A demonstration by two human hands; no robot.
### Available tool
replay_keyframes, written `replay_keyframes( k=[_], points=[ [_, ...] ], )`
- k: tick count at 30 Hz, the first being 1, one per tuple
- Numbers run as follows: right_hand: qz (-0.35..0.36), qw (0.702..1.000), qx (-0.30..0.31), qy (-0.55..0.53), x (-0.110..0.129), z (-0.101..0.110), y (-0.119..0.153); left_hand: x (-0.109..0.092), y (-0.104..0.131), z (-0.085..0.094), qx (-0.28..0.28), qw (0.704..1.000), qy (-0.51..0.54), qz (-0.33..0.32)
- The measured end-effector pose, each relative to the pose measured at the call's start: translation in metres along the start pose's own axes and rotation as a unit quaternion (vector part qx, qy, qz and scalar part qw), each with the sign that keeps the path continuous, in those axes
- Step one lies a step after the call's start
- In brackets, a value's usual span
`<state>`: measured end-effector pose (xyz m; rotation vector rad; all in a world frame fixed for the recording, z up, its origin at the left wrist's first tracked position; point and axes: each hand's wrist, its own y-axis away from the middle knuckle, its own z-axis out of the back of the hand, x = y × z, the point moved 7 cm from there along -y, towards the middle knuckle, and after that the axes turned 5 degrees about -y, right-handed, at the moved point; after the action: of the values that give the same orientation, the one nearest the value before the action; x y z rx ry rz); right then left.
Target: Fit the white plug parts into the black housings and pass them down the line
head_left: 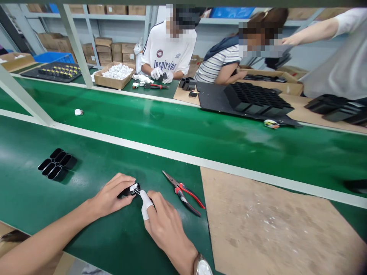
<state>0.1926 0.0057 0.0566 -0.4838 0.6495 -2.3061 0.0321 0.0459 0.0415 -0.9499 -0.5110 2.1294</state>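
Observation:
My left hand is closed around a small black casing held just above the green table. A white piece shows in the casing's open end, which faces right. My right hand, with a white cover on one finger, grips thin metal tweezers; their tips reach the casing's opening. Pliers with red and black handles lie to the right, touching neither hand. Several black oval casings stand grouped at the left of the table.
A brown board covers the table at right. Beyond the white rail runs a green belt carrying small parts. Across it, people work near a box of white pieces and a black tray.

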Motion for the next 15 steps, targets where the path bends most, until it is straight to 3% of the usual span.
replay_keyframes(
  k=[15],
  points=[
    [-0.036,0.997,-0.029,-0.061,-0.008,0.004,0.004,0.003,-0.001,0.001,-0.003,0.999,0.015,0.04]
  ],
)
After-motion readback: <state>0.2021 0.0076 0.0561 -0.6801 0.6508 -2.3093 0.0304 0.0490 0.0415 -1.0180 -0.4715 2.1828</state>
